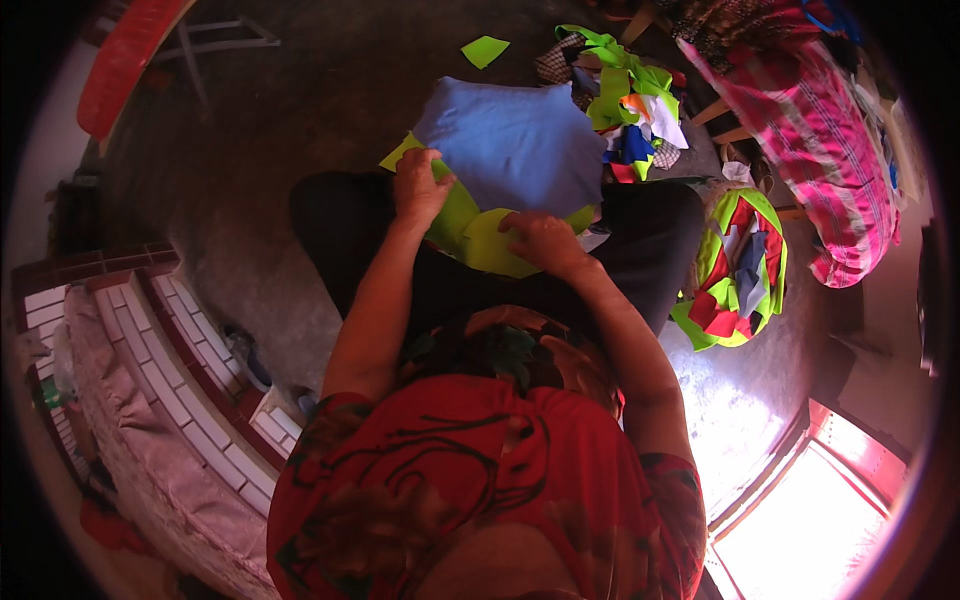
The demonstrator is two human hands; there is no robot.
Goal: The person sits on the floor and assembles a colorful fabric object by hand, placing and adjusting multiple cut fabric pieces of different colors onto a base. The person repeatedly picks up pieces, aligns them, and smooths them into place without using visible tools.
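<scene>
A large blue cloth [510,140] lies across my lap, over the dark trousers. Along its near edge run yellow-green fabric pieces [490,243], overlapping one another. My left hand [420,190] is closed on the yellow-green fabric at the left side of the blue cloth, thumb and fingers pinched together. To its right, my right hand [547,243] has its fingers curled on the edge of a rounded yellow-green piece. How firmly it grips cannot be seen, as the fingertips are partly hidden.
A heap of mixed scraps [635,100] lies beyond my right knee, and a lone green scrap [485,51] on the floor. At right stands a green-rimmed bundle of scraps [740,265], near a pink checked cloth [800,140]. A tiled ledge [170,370] is at left.
</scene>
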